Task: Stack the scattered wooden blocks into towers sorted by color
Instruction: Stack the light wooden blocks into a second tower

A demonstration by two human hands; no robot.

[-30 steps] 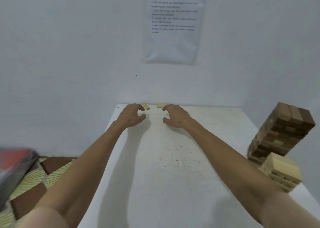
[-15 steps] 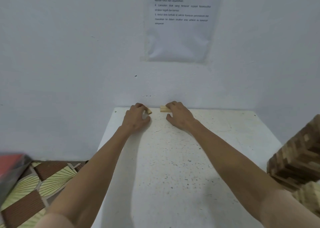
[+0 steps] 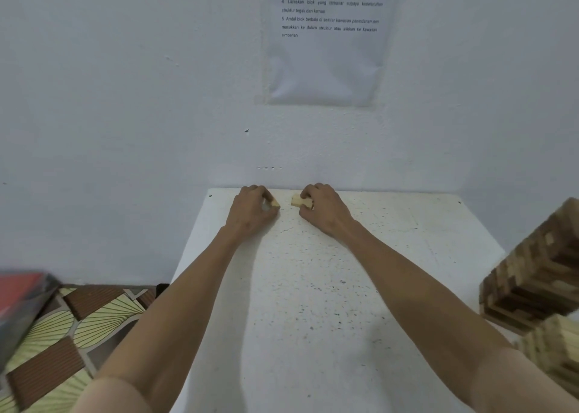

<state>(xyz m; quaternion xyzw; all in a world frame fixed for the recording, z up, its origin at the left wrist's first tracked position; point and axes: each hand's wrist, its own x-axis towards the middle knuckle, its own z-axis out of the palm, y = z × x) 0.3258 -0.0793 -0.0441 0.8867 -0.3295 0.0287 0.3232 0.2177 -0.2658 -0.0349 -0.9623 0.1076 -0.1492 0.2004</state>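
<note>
Two light wooden blocks lie at the far edge of the white table [image 3: 313, 287], close to the wall. My left hand [image 3: 252, 210] is closed around the left light block [image 3: 275, 204]; only its right end shows. My right hand [image 3: 322, 209] grips the right light block [image 3: 297, 200], whose left end sticks out past the fingers. At the right edge stands a tower of dark brown blocks [image 3: 539, 274]. In front of it stands a shorter tower of light blocks [image 3: 554, 350].
A printed paper sheet [image 3: 326, 36] hangs on the wall above the table. To the left of the table lies a patterned floor mat [image 3: 62, 334]. A blurred red and grey object [image 3: 18, 303] fills the left edge.
Both hands reached to the far table edge and closed on the two light blocks. The head camera tilted, so the towers slid toward the right edge of the view.
</note>
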